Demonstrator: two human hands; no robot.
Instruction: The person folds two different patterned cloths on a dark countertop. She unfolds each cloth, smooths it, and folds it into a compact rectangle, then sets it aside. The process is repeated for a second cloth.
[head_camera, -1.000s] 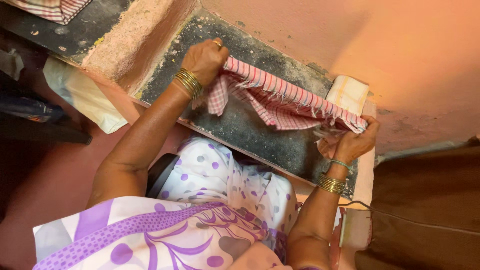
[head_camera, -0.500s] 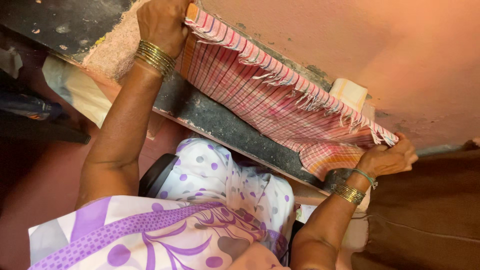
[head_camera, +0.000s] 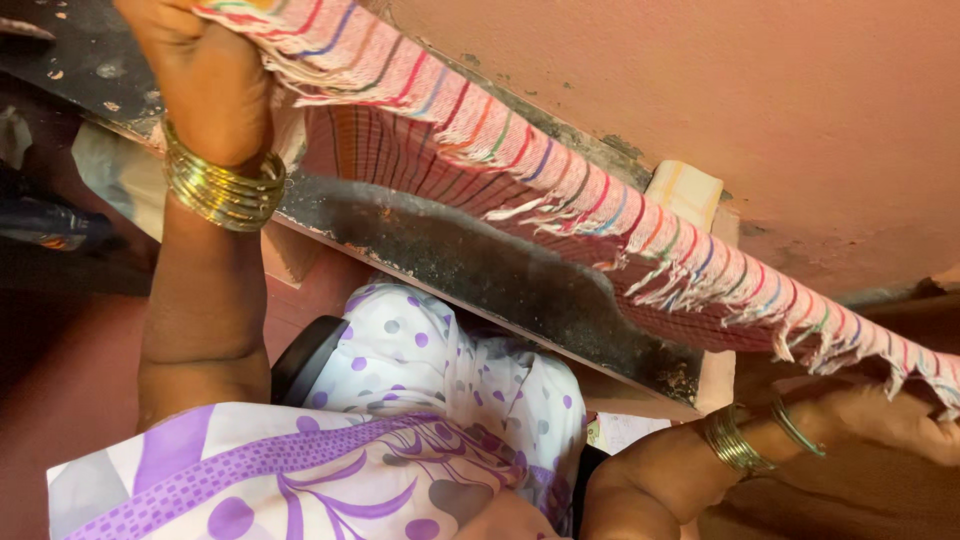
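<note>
Stretching a fringed striped cloth over the dark shelf, the left hand and right hand each pinched one end.

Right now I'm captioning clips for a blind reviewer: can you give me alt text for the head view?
A person's left hand and right hand hold a striped, fringed cloth stretched wide by its top edge above a dark stone shelf against a pink wall. Both wrists wear gold bangles, and a folded pale cloth lies on the shelf behind.
</note>
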